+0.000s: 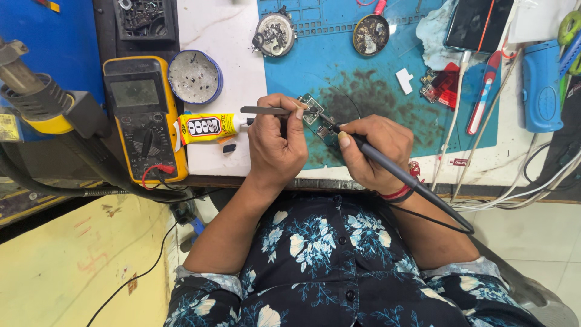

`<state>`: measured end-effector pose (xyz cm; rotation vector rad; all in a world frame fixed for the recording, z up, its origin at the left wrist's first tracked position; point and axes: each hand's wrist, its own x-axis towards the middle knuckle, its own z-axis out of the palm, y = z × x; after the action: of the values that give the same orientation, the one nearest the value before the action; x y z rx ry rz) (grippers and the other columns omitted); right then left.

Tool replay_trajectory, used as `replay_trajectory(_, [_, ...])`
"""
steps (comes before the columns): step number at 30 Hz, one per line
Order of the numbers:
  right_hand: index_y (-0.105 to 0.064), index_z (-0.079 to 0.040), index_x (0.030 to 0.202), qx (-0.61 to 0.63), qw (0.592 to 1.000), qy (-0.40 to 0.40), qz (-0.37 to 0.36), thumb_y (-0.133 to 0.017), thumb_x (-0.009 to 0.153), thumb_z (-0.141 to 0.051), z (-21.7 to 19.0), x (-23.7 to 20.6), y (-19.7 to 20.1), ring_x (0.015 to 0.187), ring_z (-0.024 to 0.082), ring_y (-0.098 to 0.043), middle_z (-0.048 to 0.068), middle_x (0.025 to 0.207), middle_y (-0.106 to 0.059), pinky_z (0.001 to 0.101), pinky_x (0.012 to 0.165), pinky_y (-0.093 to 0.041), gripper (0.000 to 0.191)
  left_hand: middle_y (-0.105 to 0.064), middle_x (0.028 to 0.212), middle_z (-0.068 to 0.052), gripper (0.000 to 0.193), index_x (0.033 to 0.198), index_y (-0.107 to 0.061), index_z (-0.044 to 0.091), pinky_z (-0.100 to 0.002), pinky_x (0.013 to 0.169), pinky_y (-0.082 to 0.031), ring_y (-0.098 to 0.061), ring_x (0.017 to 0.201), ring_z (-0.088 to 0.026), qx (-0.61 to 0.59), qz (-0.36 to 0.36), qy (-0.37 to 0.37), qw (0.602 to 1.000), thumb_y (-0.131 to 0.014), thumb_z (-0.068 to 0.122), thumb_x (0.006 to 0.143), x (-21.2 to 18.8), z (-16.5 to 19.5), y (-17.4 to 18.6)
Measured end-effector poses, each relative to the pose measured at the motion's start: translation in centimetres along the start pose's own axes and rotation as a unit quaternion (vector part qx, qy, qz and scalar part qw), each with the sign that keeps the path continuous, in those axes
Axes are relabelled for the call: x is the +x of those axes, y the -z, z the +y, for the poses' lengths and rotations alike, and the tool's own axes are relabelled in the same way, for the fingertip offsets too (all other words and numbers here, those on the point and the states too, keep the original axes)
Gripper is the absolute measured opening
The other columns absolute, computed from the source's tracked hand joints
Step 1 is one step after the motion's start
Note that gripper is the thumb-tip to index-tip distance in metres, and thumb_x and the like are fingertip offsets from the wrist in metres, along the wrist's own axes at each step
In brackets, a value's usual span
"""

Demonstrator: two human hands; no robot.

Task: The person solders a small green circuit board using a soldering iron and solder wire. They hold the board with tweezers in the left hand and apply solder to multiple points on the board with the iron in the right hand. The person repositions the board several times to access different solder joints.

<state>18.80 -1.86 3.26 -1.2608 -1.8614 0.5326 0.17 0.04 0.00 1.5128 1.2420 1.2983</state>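
From the head view, a small green circuit board (313,109) with tiny dark components lies on the stained blue rubber work mat (339,72), partly hidden by the fingers working over it. The left hand (276,142) is clenched around slim grey metal tweezers (266,111), whose tip end reaches the board. The right hand (375,151) grips a black pen-shaped soldering iron (405,178), its tip touching down just beside the board. On the white surface (215,36) to the left lie a yellow glue tube (209,127), a yellow multimeter (144,118) and a round blue-rimmed dish (195,77). Beyond the board sit two round metal tins (275,34) of scraps, and a dark phone (478,24) lies to the right.
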Motion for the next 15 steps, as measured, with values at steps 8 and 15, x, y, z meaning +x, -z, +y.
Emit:
replay_trajectory(8, [-0.067, -0.002, 0.098, -0.001, 1.000, -0.001, 0.002, -0.073, 0.095, -0.005, 0.00, 0.01, 0.03, 0.072, 0.027, -0.068, 0.013, 0.086, -0.071, 0.0356, 0.067, -0.052, 0.007, -0.068, 0.099, -0.011, 0.015, 0.114, -0.046, 0.003, -0.025, 0.061, -0.050, -0.058, 0.067, -0.008, 0.007, -0.001, -0.009, 1.000, -0.058, -0.002, 0.106, 0.05, -0.18, 0.03])
replay_trajectory(15, [-0.068, -0.001, 0.096, -0.004, 1.000, -0.007, 0.001, -0.072, 0.092, -0.004, -0.31, 0.28, 0.12, 0.069, 0.027, -0.067, 0.012, 0.082, -0.069, 0.0361, 0.065, -0.051, 0.006, -0.068, 0.104, -0.012, 0.016, 0.118, -0.045, 0.003, -0.026, 0.073, -0.057, -0.069, 0.083, -0.013, 0.012, 0.002, -0.046, 0.999, -0.056, -0.001, 0.108, 0.22, -0.24, 0.08])
